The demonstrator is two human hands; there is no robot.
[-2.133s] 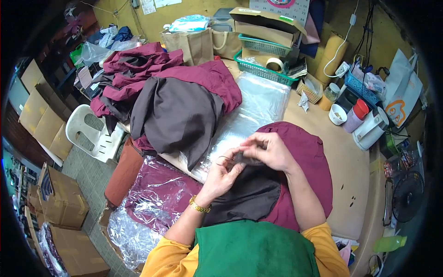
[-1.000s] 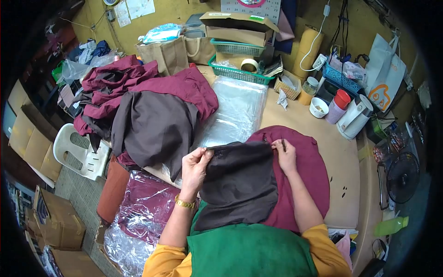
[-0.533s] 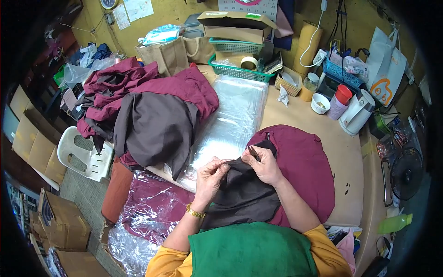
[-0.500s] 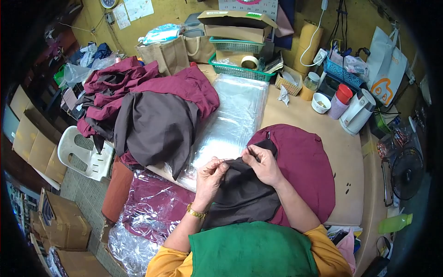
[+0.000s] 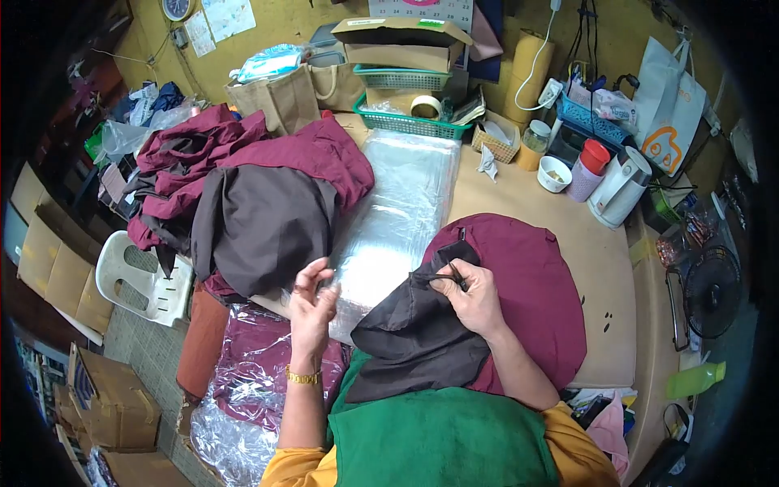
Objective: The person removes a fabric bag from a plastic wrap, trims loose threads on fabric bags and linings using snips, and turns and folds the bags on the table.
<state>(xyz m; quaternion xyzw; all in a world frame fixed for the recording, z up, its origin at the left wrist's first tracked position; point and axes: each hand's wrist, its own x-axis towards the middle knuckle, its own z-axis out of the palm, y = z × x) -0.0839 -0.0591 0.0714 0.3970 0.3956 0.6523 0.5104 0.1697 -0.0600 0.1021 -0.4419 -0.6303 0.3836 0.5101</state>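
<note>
My right hand (image 5: 473, 299) is closed in a pinch on the edge of a dark brown cloth (image 5: 422, 349). A narrow black piece sticks out between its fingers; I cannot make out whether it is cloth or a small tool. The dark cloth lies partly over a rounded maroon cloth (image 5: 527, 300) on the table. My left hand (image 5: 312, 307) is raised off the cloth, fingers apart and holding nothing. It is left of the dark cloth, near the corner of another dark and maroon pile (image 5: 264, 227).
Clear plastic sheets (image 5: 406, 203) lie mid-table. Plastic-wrapped maroon cloth (image 5: 264, 365) sits at my left. Green baskets (image 5: 414, 123) and a cardboard box (image 5: 402, 45) stand at the back. A white bowl (image 5: 554, 175) and an electric kettle (image 5: 621, 188) are back right.
My left hand has let go of the dark cloth and moved left, its fingers opening. The right hand keeps its pinch on the cloth. The whole view has shifted slightly.
</note>
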